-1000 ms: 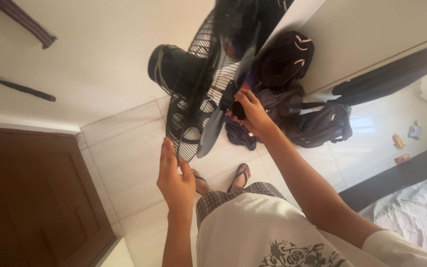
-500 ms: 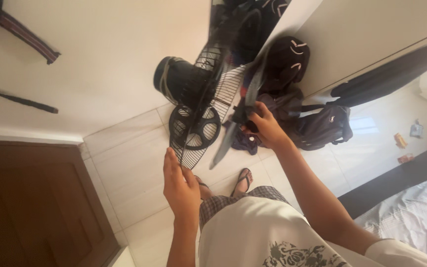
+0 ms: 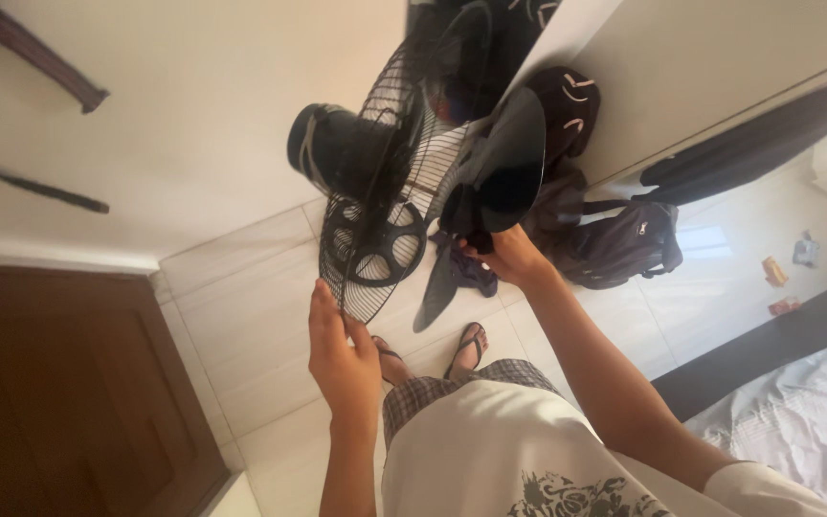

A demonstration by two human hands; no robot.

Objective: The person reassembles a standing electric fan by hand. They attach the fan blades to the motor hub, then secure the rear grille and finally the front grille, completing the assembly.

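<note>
A black standing fan (image 3: 337,148) stands in front of me with its front cover off. Its rear wire grille (image 3: 390,191) faces me. My left hand (image 3: 342,359) rests against the lower rim of that grille, fingers spread. My right hand (image 3: 509,257) grips the hub of the dark fan blade (image 3: 495,177), which is held just off the grille's centre. One blade points down towards the floor, another spreads wide above my hand.
Dark backpacks (image 3: 624,244) and bags (image 3: 557,115) lie heaped against the white wardrobe (image 3: 720,67) at right. A brown wooden door (image 3: 69,383) is at left. A bed with grey sheet (image 3: 796,412) sits lower right. My sandalled feet (image 3: 471,345) stand on white floor tiles.
The fan blade has turned in my right hand and come slightly away from the grille, so a broad blade now faces me. My left hand stays at the grille rim.
</note>
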